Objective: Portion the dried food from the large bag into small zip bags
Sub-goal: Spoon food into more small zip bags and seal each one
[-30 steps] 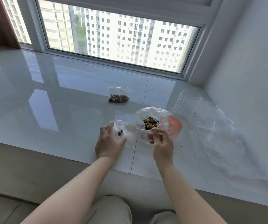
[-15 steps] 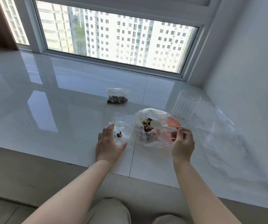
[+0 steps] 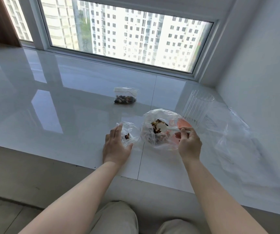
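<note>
Hard to see: clear sheets at far right (image 3: 237, 142) blur into the sill; the kind of dried food (image 3: 158, 126) is unreadable.
Left hand (image 3: 116, 146): fingers cupped around small zip bag (image 3: 127, 135), gripping it on the sill.
Right hand (image 3: 189, 144): pinches white plastic spoon (image 3: 168, 130), bowl inside large bag (image 3: 159, 130).
Filled zip bag (image 3: 125, 97): further back, well apart.
Ribbed clear cup (image 3: 196, 108): just behind large bag.

Small zip bag (image 3: 128, 135) left of large bag (image 3: 159, 130); filled bag (image 3: 125, 98) behind, cup (image 3: 197, 109) right.
</note>
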